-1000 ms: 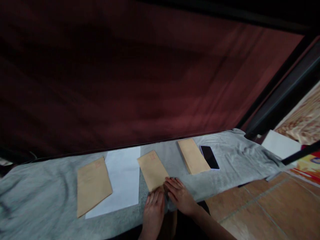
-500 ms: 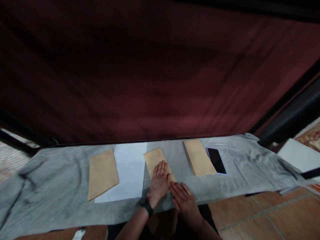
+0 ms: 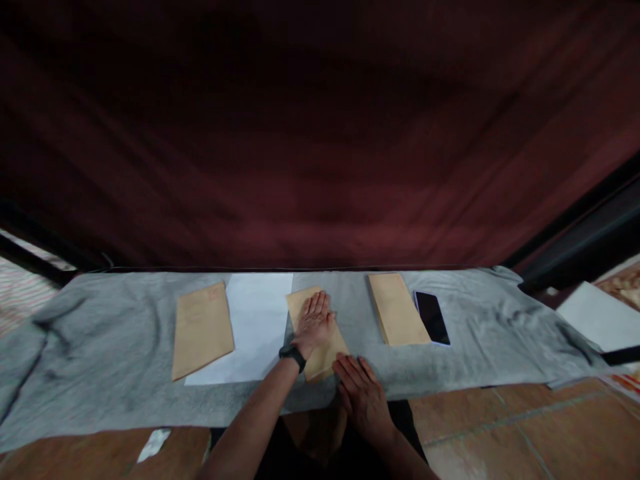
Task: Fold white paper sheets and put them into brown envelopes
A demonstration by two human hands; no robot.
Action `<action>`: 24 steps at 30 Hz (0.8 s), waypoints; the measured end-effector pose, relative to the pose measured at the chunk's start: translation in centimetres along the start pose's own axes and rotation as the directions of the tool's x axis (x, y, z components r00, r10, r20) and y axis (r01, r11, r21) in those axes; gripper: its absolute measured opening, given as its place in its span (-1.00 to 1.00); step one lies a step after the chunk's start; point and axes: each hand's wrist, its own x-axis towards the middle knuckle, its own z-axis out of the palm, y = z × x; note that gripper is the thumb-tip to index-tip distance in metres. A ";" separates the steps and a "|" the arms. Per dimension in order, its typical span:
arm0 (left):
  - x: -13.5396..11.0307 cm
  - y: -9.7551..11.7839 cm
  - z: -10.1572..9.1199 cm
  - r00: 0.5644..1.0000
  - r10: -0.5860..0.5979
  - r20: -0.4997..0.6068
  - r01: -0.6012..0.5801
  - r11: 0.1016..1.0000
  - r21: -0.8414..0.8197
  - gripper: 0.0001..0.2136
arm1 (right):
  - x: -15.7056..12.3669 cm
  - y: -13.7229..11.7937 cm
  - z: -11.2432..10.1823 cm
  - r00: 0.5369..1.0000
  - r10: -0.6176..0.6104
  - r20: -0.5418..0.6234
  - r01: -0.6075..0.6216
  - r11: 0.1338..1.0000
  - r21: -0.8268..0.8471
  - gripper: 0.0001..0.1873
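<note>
A brown paper envelope (image 3: pixel 325 353) lies flat and slanted in front of me. Spread over its upper half is my left hand (image 3: pixel 313 323), palm down with fingers stretched out; a dark watch sits on that wrist. My right hand (image 3: pixel 361 390) rests flat at the envelope's lower right corner, fingers extended and touching its edge. Left of these is a white sheet of paper (image 3: pixel 257 327), partly covered by another brown envelope (image 3: pixel 203 327). To the right lies a stack of brown envelopes (image 3: pixel 400 310).
A phone (image 3: pixel 433 319) lies right of the stack. All this rests on a bench covered with grey cloth (image 3: pixel 480 333). Dark red fabric (image 3: pixel 320 167) rises behind it. A white scrap (image 3: pixel 153 445) is on the tiled floor (image 3: pixel 480 433); a white board (image 3: pixel 600 317) stands far right.
My left hand has slid up the envelope, away from me, uncovering its lower part. My right hand stays by the lower corner. The view has tilted slightly.
</note>
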 end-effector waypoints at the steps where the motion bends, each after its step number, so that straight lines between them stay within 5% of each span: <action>1: -0.7 0.2 -0.3 1.000 0.012 0.015 -0.012 1.000 0.003 -0.49 | 0.0 0.0 0.0 1.000 -0.002 0.008 0.002 1.000 0.004 -0.50; 9: -10.3 2.6 -3.1 0.984 0.169 0.051 -0.166 0.985 -0.049 -0.46 | 0.0 0.0 0.4 1.000 0.017 -0.019 -0.017 1.000 0.026 -0.54; 12: -13.1 3.5 -3.9 0.991 0.130 0.016 -0.128 0.987 -0.100 -0.48 | 0.1 0.4 0.2 1.000 0.017 0.015 -0.017 0.999 0.050 -0.55; 24: -12.9 3.9 -4.4 0.999 -0.038 -0.035 0.027 0.962 -0.272 -0.69 | 2.0 2.0 0.7 0.987 0.146 0.061 -0.152 0.983 0.104 -0.63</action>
